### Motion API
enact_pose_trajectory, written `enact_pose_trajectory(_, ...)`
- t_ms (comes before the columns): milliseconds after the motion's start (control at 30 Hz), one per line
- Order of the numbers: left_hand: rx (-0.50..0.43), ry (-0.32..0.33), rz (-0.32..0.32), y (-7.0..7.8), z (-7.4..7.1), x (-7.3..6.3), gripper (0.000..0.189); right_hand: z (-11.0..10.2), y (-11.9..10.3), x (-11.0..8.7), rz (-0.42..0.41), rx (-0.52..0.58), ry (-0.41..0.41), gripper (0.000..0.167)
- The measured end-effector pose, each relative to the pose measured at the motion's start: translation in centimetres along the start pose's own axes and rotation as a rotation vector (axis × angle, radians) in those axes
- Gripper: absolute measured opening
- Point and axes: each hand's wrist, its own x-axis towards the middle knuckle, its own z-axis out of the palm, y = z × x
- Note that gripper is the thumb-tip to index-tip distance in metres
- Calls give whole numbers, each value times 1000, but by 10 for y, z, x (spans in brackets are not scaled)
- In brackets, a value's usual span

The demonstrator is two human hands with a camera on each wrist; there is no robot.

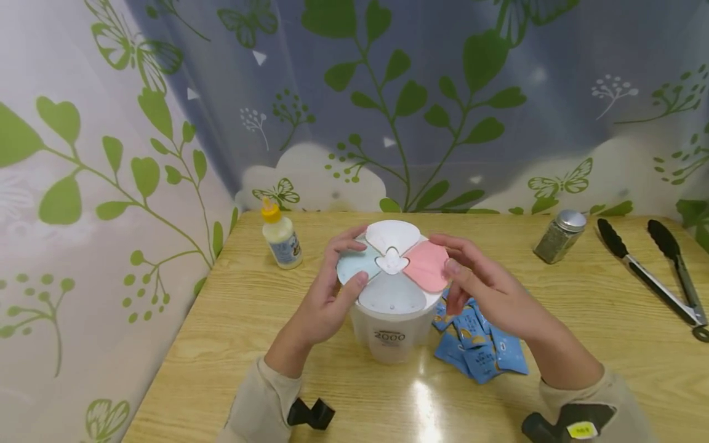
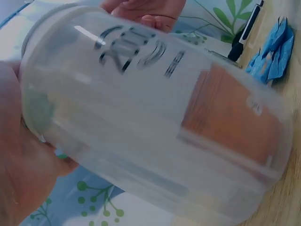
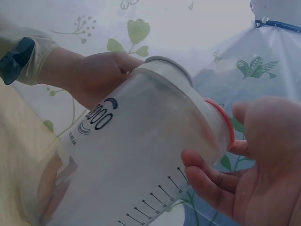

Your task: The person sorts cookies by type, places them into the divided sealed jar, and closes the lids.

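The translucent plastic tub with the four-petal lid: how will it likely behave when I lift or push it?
The tub is probably light for its size: its wall is see-through plastic and much of the inside looks unfilled. The smooth, shiny surface may be slippery. Tall and round, it could tip if pushed near the top.

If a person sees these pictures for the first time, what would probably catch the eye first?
Probably the petal-patterned lid, pink on its right side, atop the translucent tub between the left hand and the right hand. Next, the bright blue packets on the wooden table, just right of the tub. The left wrist view also shows something orange through the tub's wall, near its bottom.
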Motion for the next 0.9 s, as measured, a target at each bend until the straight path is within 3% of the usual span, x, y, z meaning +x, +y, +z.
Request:
enact_pose_trajectory(233, 206, 155, 6, 2, -15, 1, 16, -9, 7, 1, 4, -14, 40, 31)
enact_pose_trajectory(300, 221, 145, 16, 4, -18, 0, 22, -10, 9, 1, -12, -13, 59, 25)
enact_pose_trajectory(400, 225, 65, 31, 7, -20, -1, 45, -11, 11, 0, -81, -7, 84, 20)
enact_pose_trajectory(500, 219, -21, 18, 10, -20, -2, 61, -11, 12, -1, -149, 2, 82, 29)
enact_pose_trajectory(600, 160, -51, 0, 11, -19, -1, 58, -10, 10, -3, -164, 15, 38, 52)
enact_pose_trajectory(700, 53, -29, -12, 10, -17, 0, 42, -8, 8, -4, -164, -11, -14, 71)
enact_pose_trajectory(800, 41, 3, 2, 10, -14, 1, 25, -4, 4, -4, -158, -72, -44, 75)
enact_pose_trajectory(900, 75, 6, 20, 10, -10, 2, 32, -1, 2, -4, -153, -109, -47, 76)
